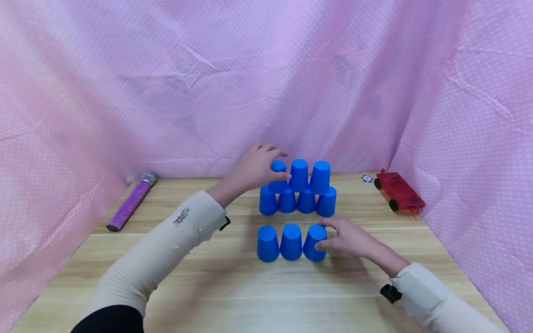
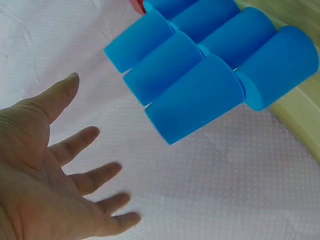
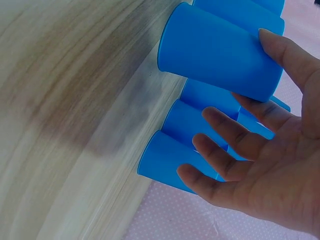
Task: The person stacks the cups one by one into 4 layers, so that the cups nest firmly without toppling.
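Observation:
Seven upside-down blue cups form two tiers at the back: a bottom row of several cups [image 1: 268, 200] with three upper cups [image 1: 299, 175] on top. My left hand [image 1: 260, 166] hovers beside the upper left cup [image 2: 195, 100], fingers spread and a gap showing between hand [image 2: 55, 185] and cup. Closer to me, three more upside-down blue cups [image 1: 291, 242] stand in a line. My right hand [image 1: 350, 238] pinches the right-hand one [image 3: 220, 52] near its narrow base between thumb and index finger; the other fingers [image 3: 227, 135] extend loosely beneath it in the right wrist view.
A purple glittery microphone [image 1: 131, 203] lies at the table's left. On the right are a red toy car [image 1: 399, 192] and a small poker chip [image 1: 367, 178]. Pink dotted cloth [image 1: 200, 115] encloses the wooden table [image 1: 200, 286] at the back and sides.

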`<state>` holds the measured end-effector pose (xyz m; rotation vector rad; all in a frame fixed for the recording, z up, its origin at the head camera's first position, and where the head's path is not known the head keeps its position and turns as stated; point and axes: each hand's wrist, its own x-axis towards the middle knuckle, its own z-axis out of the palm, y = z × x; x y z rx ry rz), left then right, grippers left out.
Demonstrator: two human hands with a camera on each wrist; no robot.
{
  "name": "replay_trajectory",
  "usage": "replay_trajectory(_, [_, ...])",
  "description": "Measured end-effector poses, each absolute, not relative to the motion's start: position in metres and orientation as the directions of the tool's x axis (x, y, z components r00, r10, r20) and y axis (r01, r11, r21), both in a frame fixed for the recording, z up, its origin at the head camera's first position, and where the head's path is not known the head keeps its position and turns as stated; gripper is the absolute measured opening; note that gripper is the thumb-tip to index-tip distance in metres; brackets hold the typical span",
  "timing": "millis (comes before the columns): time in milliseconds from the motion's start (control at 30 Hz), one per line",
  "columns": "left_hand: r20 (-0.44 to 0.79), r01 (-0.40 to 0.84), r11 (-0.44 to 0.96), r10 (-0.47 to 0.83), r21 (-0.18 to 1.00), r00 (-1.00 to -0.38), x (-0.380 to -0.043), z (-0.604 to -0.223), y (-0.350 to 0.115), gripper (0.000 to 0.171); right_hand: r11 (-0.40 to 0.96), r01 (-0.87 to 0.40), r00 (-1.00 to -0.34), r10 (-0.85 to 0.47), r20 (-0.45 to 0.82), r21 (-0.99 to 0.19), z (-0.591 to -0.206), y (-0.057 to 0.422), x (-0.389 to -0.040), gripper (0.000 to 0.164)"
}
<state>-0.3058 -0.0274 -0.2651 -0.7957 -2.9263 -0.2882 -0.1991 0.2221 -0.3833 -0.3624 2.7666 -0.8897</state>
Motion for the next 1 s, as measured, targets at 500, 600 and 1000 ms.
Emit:
replay_trajectory(500, [-0.149,0.46,0.766,0.572,0.449,-0.807,-0.258,-0.297,-0.099,0.053,0.785,-0.186,-0.946,-0.306,-0.109,-0.59,-0.38,0.223,-0.197,0.065])
replay_trajectory(600, [-0.203,0.422,0.768,0.567,0.483,-0.799,-0.255,-0.321,-0.111,0.056,0.787,-0.186,-0.946,-0.305,-0.109,-0.588,-0.379,0.223,-0.196,0.067])
replay_trajectory(1000, [-0.15,0.345,0.646,0.584,0.681,-0.798,-0.24,-0.398,-0.124,0.08,0.788,-0.19,-0.944,-0.31,-0.111,-0.586,-0.38,0.219,-0.194,0.069])
